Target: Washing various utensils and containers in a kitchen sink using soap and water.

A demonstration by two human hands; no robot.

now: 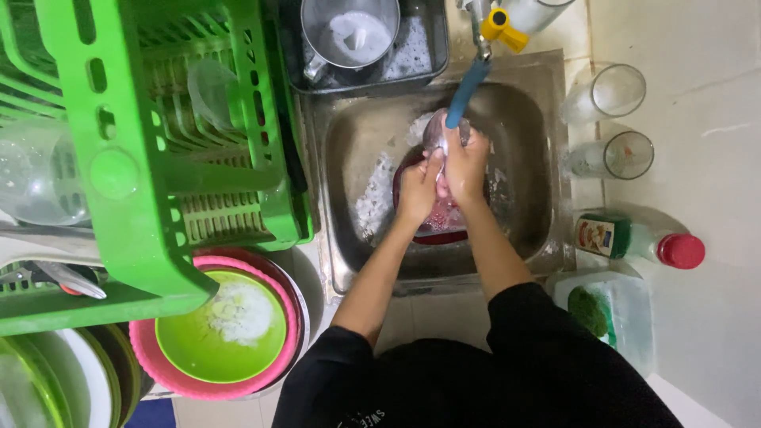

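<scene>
both hands, left hand [418, 184] and right hand [465, 162], are gripping 1 clear glass [438, 133] at the sink's [519, 111] middle, its long axis pointing away toward the blue tap spout [466, 95].

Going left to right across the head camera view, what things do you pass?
Green dish rack → green bowl of suds → left hand → right hand, both on a glass under the tap in the sink → two empty glasses → red-capped bottle.
</scene>
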